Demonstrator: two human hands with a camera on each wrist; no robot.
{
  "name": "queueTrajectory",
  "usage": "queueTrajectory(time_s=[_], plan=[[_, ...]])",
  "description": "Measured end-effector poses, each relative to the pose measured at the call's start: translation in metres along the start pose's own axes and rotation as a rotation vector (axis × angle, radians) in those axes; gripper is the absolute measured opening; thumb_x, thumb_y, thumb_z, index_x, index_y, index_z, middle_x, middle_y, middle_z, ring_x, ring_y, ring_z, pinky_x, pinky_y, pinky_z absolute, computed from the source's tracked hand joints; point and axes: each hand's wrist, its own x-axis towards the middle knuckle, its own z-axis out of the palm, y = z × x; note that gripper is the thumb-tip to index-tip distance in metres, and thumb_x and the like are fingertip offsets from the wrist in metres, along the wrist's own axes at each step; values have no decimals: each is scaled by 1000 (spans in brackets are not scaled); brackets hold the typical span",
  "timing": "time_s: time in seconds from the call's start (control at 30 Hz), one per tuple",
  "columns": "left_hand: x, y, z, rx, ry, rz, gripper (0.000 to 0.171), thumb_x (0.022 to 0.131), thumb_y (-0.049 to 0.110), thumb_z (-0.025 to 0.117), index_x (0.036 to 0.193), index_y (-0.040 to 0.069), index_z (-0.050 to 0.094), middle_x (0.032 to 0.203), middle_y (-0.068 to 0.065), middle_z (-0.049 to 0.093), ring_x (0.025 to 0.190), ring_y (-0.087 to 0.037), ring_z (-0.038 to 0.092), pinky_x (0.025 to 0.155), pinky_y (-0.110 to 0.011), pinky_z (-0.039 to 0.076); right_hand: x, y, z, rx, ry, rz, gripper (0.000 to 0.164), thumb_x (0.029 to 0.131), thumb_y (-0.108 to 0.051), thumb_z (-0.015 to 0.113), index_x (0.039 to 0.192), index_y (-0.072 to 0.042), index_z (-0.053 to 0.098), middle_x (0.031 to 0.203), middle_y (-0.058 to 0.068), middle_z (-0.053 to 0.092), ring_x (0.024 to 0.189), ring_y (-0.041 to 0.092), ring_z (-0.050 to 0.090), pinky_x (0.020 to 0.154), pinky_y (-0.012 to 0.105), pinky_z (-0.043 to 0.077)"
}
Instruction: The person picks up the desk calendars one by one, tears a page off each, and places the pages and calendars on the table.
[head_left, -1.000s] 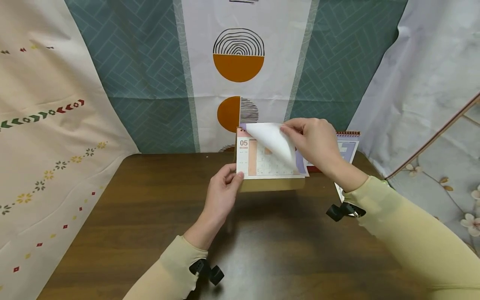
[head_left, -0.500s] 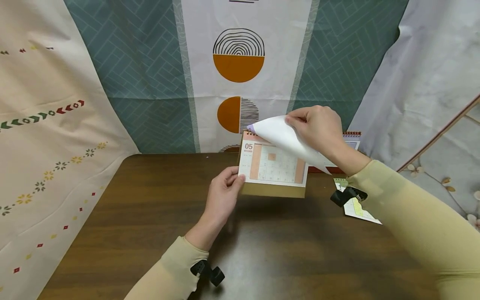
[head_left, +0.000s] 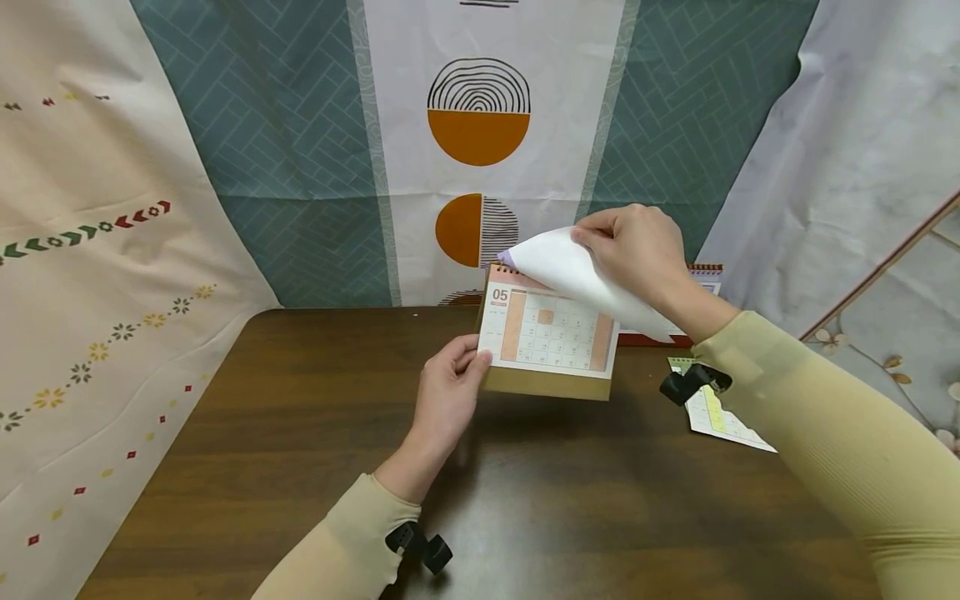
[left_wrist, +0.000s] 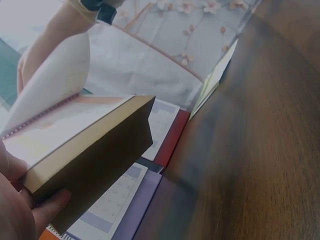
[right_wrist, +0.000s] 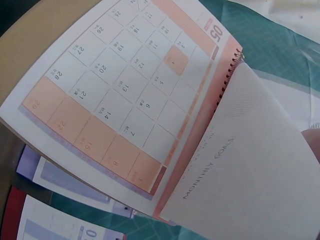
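A spiral-bound desk calendar [head_left: 558,337] with a gold-brown base is held tilted above the table, its front page marked 05. My left hand [head_left: 447,392] grips its lower left corner, thumb on the front; in the left wrist view, fingers show underneath. With thumb and fingers, my right hand [head_left: 637,254] pinches a lifted page [head_left: 558,254], which curls up over the calendar's top right. In the right wrist view, that page's white back [right_wrist: 240,150] reads "MONTHLY GOALS", and the orange-and-white date grid [right_wrist: 120,85] is exposed.
Behind stand a calendar with a red base [left_wrist: 172,140] and one with a purple base [left_wrist: 140,205]. A green-topped calendar [head_left: 723,412] stands at the right, partly behind my right forearm. Patterned cloths [head_left: 285,167] hang around the brown table [head_left: 300,417].
My right hand has moved up and slightly right, lifting the page further off the 05 grid. The calendar has shifted slightly down and right, and tilted. My left hand keeps its grip.
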Motion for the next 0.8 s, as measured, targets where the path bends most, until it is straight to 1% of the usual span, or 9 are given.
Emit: queueTrajectory(time_s=[0.17,0.53,0.7,0.8], plan=[[1,0,0,12,-2,-3,20,106,1,71,125,0,78,110,-12,83,95,-16,74,81,-22,56,2,0,1,11,-11,18,24,109,-31,71,123,-20,87,109,7,84,99,30,72,77,46,43],[2,-1,-2,18,-1,9,19,107,1,71,125,0,78,109,-11,83,96,-16,74,82,-23,56,6,1,5,9,9,11,23,108,-27,71,123,-17,87,109,9,84,98,31,73,75,45,42],[3,0,-3,29,5,12,19,106,1,71,125,0,78,109,-11,83,96,-16,74,83,-23,56,7,0,7,16,19,22,23,108,-25,72,124,-15,86,110,9,83,101,32,74,76,44,43],[3,1,-3,35,10,11,19,106,1,71,125,0,78,109,-11,83,96,-17,74,83,-24,56,8,2,7,27,11,35,25,109,-27,71,125,-15,86,111,9,83,104,32,75,79,45,45]])
